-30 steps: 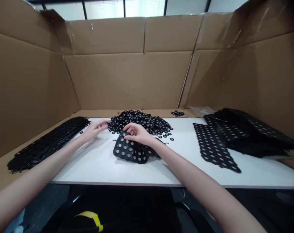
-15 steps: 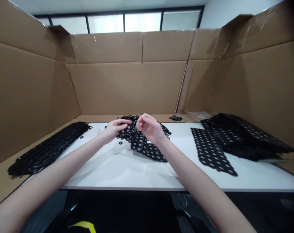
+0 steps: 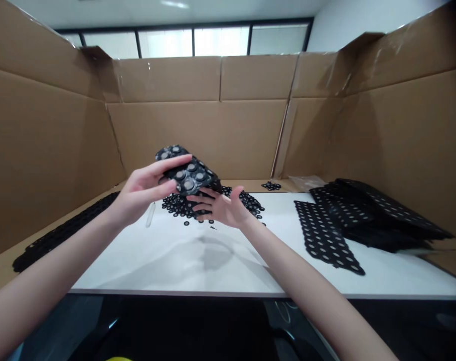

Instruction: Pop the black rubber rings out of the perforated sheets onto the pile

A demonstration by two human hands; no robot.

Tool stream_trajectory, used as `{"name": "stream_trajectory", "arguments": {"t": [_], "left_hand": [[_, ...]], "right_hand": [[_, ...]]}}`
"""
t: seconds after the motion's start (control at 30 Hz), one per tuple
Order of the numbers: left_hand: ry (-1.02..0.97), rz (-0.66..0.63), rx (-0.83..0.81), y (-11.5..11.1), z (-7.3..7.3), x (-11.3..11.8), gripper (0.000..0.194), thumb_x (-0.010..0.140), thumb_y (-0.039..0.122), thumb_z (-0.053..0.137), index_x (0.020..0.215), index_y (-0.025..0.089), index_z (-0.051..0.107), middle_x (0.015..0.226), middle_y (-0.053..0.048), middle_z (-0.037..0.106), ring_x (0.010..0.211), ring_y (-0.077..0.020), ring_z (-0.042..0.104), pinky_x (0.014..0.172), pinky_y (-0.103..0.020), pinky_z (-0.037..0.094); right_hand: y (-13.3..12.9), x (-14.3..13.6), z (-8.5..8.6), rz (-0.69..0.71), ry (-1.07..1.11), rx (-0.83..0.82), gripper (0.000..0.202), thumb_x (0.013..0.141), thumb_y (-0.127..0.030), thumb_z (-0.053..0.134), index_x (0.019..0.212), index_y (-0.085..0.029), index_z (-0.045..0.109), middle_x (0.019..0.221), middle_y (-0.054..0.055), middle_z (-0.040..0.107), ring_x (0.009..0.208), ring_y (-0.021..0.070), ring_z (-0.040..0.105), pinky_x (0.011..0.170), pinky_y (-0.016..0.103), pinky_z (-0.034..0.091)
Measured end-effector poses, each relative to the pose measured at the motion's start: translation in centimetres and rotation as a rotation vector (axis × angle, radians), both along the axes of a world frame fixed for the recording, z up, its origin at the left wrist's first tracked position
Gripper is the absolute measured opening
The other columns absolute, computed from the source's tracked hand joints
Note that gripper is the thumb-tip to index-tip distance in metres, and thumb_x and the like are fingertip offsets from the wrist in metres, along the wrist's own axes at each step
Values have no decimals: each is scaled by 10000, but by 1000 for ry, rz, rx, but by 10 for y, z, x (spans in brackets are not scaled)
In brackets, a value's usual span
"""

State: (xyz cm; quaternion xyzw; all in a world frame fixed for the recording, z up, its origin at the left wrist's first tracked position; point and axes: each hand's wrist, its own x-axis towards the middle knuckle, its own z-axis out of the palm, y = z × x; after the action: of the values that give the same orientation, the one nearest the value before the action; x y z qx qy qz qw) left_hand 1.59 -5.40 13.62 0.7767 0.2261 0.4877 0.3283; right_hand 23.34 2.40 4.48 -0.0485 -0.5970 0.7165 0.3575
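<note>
Between the thumb and fingers of my left hand is a bent black rubber sheet with rows of round pale spots, lifted above the table. My right hand is just below and to the right of it, fingers stretched out and thumb raised. Its fingertips lie near the sheet's lower edge; whether they touch it I cannot tell. Behind and under the hands spreads a pile of small black rings on the white table.
Flat perforated black sheets are stacked at the right, with a single sheet beside them. Another dark stack lies left. A pale stick and a small ring cluster lie farther back. Cardboard walls enclose the table.
My left hand has raised the black sheet off the table, moving up and left. My right hand has gone from closed to spread fingers and sits slightly lower.
</note>
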Motion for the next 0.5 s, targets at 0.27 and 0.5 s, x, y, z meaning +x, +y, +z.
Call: {"name": "stream_trajectory", "arguments": {"t": [0.27, 0.5], "left_hand": [[664, 22, -172, -49, -26, -50, 623, 766, 341, 616, 1340, 366, 373, 1406, 2, 393, 1202, -311, 452, 942, -378, 427], [727, -400, -388, -13, -40, -28, 378, 849, 317, 507, 1217, 236, 530, 1041, -74, 671, 892, -194, 628, 798, -299, 476]], "right_hand": [[22, -4, -14, -453, -22, -332, 460, 799, -631, 405, 784, -209, 588, 794, 51, 678, 871, 221, 618, 719, 337, 475], [27, 31, 5, -519, 250, -274, 319, 802, -497, 474, 737, -217, 613, 738, 33, 688, 851, 247, 633, 751, 405, 492]]}}
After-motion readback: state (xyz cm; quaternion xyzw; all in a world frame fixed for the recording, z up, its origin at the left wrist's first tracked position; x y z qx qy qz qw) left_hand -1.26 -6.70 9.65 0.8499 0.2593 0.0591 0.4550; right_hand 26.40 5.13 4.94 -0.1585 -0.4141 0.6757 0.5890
